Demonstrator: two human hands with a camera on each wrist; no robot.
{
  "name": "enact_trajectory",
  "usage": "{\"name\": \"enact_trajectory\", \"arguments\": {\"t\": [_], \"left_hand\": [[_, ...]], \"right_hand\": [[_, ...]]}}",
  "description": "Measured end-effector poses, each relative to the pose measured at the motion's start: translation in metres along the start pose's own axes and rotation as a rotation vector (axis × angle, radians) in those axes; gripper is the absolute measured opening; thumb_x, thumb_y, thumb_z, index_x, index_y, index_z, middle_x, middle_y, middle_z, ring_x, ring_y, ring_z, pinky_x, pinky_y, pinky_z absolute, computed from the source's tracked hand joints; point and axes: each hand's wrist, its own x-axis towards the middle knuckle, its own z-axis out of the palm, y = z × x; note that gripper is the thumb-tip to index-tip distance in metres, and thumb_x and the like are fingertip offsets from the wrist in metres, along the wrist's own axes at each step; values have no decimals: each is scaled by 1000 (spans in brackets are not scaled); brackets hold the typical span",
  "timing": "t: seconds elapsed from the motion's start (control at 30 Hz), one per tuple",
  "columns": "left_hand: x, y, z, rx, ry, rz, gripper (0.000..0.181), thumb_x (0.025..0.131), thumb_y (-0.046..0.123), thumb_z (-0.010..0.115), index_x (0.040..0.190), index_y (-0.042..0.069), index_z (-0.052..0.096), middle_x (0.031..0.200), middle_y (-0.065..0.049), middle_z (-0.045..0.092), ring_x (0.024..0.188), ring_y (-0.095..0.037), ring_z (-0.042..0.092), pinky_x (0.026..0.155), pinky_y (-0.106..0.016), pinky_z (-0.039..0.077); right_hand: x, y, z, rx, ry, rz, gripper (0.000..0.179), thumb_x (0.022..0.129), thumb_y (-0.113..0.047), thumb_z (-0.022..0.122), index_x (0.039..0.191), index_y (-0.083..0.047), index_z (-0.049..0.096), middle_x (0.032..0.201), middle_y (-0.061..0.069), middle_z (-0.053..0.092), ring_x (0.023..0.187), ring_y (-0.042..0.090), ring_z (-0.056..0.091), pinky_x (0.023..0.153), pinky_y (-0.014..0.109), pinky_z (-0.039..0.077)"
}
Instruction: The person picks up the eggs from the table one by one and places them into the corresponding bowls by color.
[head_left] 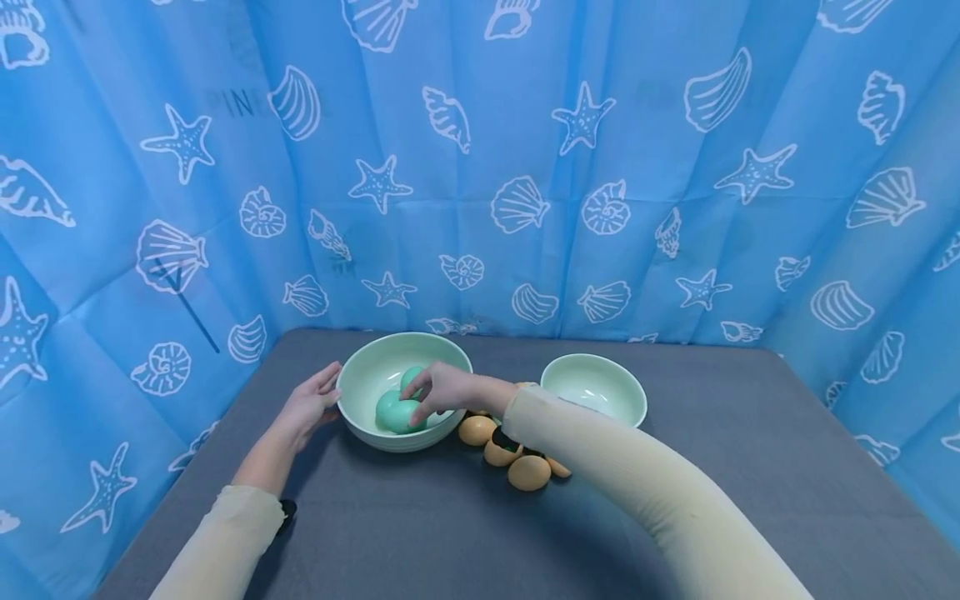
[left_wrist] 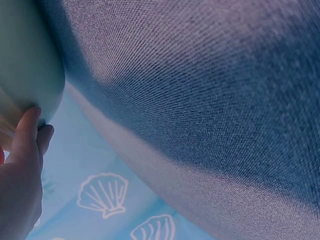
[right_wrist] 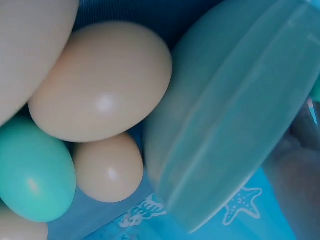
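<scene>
My right hand (head_left: 446,387) reaches down into the large pale green bowl (head_left: 360,367), its thumb and fingers pinching a green egg (head_left: 405,418). Another green egg (head_left: 386,407) lies against that one on the left, and a third green egg (head_left: 411,379) sits behind, partly covered by the fingers. At the bowl's left side my left hand (head_left: 306,404) touches the outer wall with its fingers extended. The left wrist view shows those fingers (left_wrist: 27,130) against the bowl's outside. In the right wrist view the bowl's ridged wall (right_wrist: 225,110) hides most of the right hand.
Right of the bowl lies a cluster of tan eggs (head_left: 529,472), partly under the right sleeve, with dark patches between them. A green egg (right_wrist: 37,170) is among them. Farther right stands a smaller pale green bowl (head_left: 592,379). A blue shell-print curtain (head_left: 480,167) hangs behind the grey table (head_left: 390,525).
</scene>
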Motion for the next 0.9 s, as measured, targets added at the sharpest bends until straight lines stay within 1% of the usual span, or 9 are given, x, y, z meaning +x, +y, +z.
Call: {"name": "enact_trajectory", "arguments": {"t": [0.1,0.23,0.37,0.57,0.67,0.8,0.9], "left_hand": [[0,1,0,8,0,2,59,109,5,33,161,8,6,167,-13,6,154,-36,10,119,-58,27],[0,1,1,14,12,-12,59,109,7,33,161,10,7,167,-12,7,154,-35,11,119,-58,28],[1,2,3,11,26,-31,58,110,8,33,162,11,7,167,-11,7,154,-35,10,119,-57,28],[2,3,1,-9,28,-45,59,110,7,34,162,11,8,168,-10,7,154,-34,10,119,-57,28],[2,3,1,-16,26,-46,59,109,6,33,162,11,7,168,-10,7,154,-33,10,119,-56,28],[1,2,1,-16,18,-35,58,109,6,33,161,10,7,168,-11,7,154,-34,10,119,-56,27],[0,0,1,-10,11,-23,59,109,5,33,161,9,7,167,-12,7,154,-35,10,119,-57,27]], "right_hand": [[3,2,-4,-19,-71,1,40,87,-3,77,127,-4,69,127,15,68,113,24,65,81,31,59],[8,5,-11,-34,-166,8,42,89,-2,75,130,-4,67,131,16,65,118,25,63,85,29,59],[15,10,-18,-80,-232,25,42,90,-1,73,131,-5,66,133,18,63,122,26,61,87,29,58],[22,11,-22,-148,-277,43,41,91,-2,72,132,-6,66,137,18,61,128,28,57,91,29,56],[25,11,-22,-172,-295,46,40,92,-3,71,131,-8,67,134,16,63,124,26,59,91,29,56],[32,14,-21,-162,-311,76,38,91,-1,72,128,-10,70,128,14,66,118,23,62,88,30,57],[38,17,-19,-160,-330,98,39,90,0,72,128,-11,70,126,12,67,117,22,62,88,32,58]]}}
